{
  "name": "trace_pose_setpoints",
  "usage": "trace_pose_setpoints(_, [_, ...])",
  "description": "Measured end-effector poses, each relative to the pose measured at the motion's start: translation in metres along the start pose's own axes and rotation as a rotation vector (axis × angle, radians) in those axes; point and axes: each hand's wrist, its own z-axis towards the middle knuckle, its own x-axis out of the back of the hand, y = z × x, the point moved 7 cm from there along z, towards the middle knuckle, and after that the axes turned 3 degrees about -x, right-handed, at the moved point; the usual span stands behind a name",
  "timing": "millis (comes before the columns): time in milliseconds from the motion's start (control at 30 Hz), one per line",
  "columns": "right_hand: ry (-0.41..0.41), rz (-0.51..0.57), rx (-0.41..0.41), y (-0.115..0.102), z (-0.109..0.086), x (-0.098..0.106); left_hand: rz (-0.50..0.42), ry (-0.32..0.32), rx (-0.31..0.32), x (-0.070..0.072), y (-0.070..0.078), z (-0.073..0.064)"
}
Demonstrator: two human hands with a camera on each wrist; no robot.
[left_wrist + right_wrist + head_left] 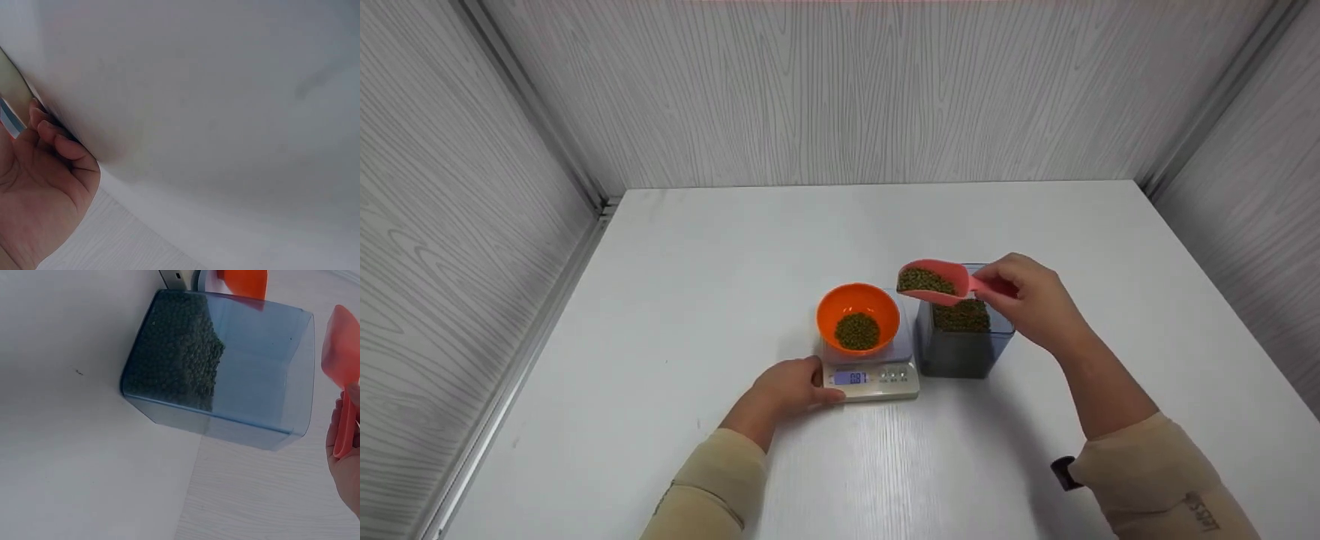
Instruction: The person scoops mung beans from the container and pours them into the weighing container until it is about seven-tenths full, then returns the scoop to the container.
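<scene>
Two hands work at a white table [720, 255]. The right hand [1031, 300] pinches the handle of a pink scoop [962, 281] between thumb and fingers; in the right wrist view, the handle runs along the curled fingers and the scoop's bowl-shaped end extends out beyond them. That end points left in the head view, away from the fingertips, and carries a heap of small green grains [924, 280]. It overlaps the opening of a bluish clear container [956, 356], itself partly filled with the same grains, and its lip reaches toward an orange bowl [859, 300].

The left hand [791, 386] holds the near left corner of a scale [874, 386], thumb at the front edge and fingers bent along the left side; the left wrist view shows those fingertips bunched close together against it. The orange bowl sits on the scale's platform, beyond the left fingers, with grains in its bottom. The container stands just beside the scale, on its right. Both forearms wear beige sleeves [1155, 472].
</scene>
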Motion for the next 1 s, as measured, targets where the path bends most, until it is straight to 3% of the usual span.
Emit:
trace_pose_setpoints(233, [-0.043,-0.082,0.022,-0.023,0.008,-0.014,0.022,0.013,-0.044,0.001,0.000,0.002])
trace_pose_setpoints(500, [-0.097,-0.187,0.060,-0.040,0.011,-0.029,0.029,0.002,-0.034,-0.001,-0.001,0.003])
trace_pose_setpoints(1000, [-0.107,-0.230,0.088,-0.043,0.010,-0.036,0.025,-0.004,-0.024,-0.002,-0.002,0.004])
